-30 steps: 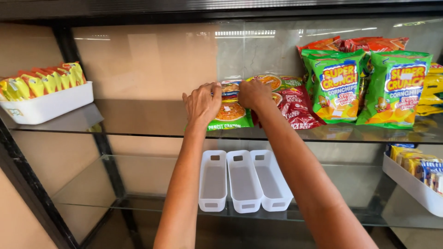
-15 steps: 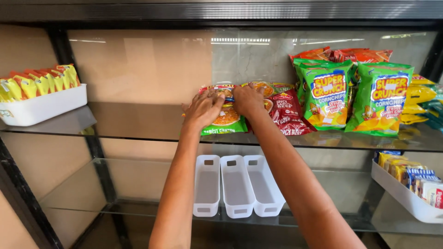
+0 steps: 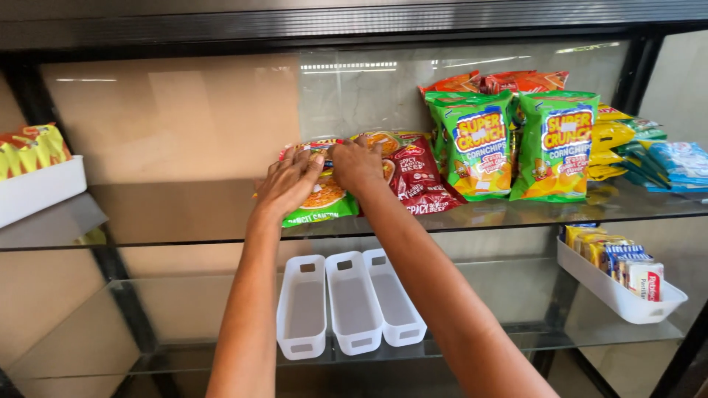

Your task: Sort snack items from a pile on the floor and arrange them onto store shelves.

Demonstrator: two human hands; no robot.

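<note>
Glass shelving (image 3: 184, 210) in a dark metal frame carries snack stock as a person reaches in with both bare hands. Left hand (image 3: 289, 183) lies palm down, fingers (image 3: 313, 162) spread and lightly curled, on a green-edged noodle packet (image 3: 324, 205) lying on the upper shelf; it presses the packet rather than closing around it. Right hand (image 3: 359, 163) rests just beside it, fingers bent over the top of the same stack, touching a dark red noodle packet (image 3: 420, 177) that leans against the back wall. Whether either hand truly grips a packet cannot be told. Upright green corn chip bags (image 3: 516, 144) stand just right of the red packets. Three white slotted bins (image 3: 350, 306) sit side by side on the lower shelf, below the forearms. A white tray of small boxes (image 3: 619, 284) sits at lower right.
</note>
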